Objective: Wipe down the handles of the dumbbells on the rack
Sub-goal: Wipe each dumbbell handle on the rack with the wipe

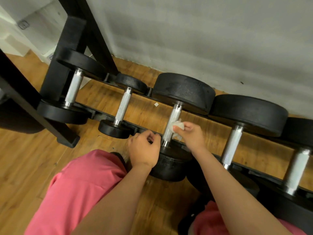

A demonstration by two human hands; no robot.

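Observation:
Several black dumbbells lie in a row on a low black rack. My right hand pinches a crumpled white wipe against the right side of the knurled steel handle of the middle dumbbell. My left hand rests with curled fingers on the near black weight of that dumbbell, just left of the handle's lower end; whether it grips anything is hidden. More steel handles show to the left and to the right.
A grey wall runs close behind the rack. Black frame posts stand at the left. My knees in pink trousers are over the wooden floor in front. A small white scrap lies under the rack.

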